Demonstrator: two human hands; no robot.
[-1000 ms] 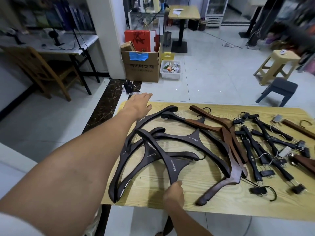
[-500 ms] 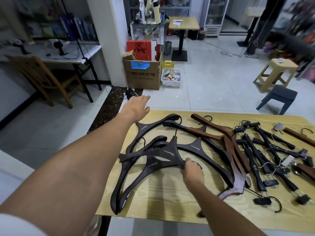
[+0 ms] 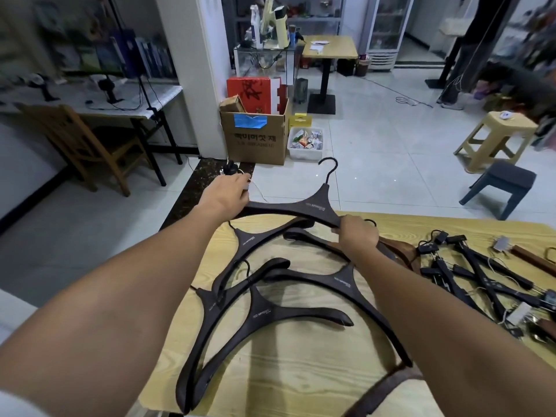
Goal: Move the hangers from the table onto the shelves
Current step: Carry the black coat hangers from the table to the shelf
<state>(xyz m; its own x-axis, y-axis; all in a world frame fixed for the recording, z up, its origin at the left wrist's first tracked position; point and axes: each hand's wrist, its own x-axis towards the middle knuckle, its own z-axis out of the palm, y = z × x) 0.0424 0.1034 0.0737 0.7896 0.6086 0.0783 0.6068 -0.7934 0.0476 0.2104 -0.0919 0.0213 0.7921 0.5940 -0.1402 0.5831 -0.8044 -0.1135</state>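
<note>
1. Holding one dark brown wooden hanger (image 3: 301, 207) by both of its tips, the person has it raised clear of the pale wood-grain table (image 3: 301, 374). It sits above the table's far edge with its black wire hook (image 3: 329, 167) pointing up and away.
2. The left hand (image 3: 224, 197) is wrapped over the left tip with its fingers curled round the wood. Only the back of the hand shows, so how the thumb lies is hidden.
3. The right hand (image 3: 358, 234) clamps the right tip, fingers folded tightly round it.
4. This two-ended hold probably keeps the wide, curved piece level. It likely also keeps the hook from snagging the pile underneath.
5. Several more dark hangers (image 3: 270, 314) lie overlapping on the near left of the table, arms crossed over one another. Lifting one straight up, as here, seems the sensible way to free it.
6. Reddish-brown wooden hangers (image 3: 400, 251) lie partly hidden behind the right forearm. Black clip hangers (image 3: 481, 275) are tangled at the right end.
7. With so much left on the table, the task looks to be at an early stage.
8. I cannot tell from this view which shelves are meant.
</note>
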